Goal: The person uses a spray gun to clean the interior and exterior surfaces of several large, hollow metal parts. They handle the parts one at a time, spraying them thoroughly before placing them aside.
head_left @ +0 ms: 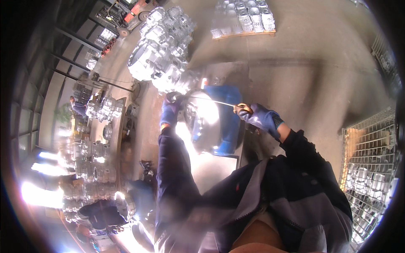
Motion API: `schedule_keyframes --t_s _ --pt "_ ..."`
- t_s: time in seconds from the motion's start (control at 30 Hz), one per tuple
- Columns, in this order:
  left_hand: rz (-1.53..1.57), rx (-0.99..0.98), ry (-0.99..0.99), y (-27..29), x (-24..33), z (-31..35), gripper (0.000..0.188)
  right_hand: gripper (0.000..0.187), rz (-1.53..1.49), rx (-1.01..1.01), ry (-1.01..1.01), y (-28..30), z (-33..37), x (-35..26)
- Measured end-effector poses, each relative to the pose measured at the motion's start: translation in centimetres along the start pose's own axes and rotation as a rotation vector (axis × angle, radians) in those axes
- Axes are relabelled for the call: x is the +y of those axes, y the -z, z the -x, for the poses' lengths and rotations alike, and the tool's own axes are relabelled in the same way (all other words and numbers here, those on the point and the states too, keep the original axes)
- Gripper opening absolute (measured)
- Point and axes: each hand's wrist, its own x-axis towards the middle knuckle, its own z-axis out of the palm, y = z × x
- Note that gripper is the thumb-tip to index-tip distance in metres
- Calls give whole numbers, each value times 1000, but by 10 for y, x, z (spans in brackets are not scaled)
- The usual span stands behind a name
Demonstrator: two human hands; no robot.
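My right hand (262,119), in a blue glove, is closed around the yellowish handle (241,108) of a long thin metal rod tool (213,100). The rod runs left to my left hand (169,110), also gloved, whose fingers are closed at its far end; the exact grip there is dark and hard to see. Beneath the rod lies a silvery metal part (206,114), washed out by glare. A blue object (230,120) that looks like plastic sits right beside it.
Large silver castings (162,50) are piled just beyond my left hand. A pallet of castings (242,19) stands farther off. To the right is a wire cage (369,168) with metal parts. A co-worker (103,215) bends at the lower left; a forklift (126,17) is far back.
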Motion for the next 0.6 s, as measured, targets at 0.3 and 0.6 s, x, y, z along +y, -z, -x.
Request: schedule_keyframes --t_s 0.3,0.6 --pt "80 -28 25 7 -1 2 22 37 30 79 -7 2 -16 -1" --pt "27 -4 -36 7 6 10 18 43 -15 66 -15 2 -22 3"
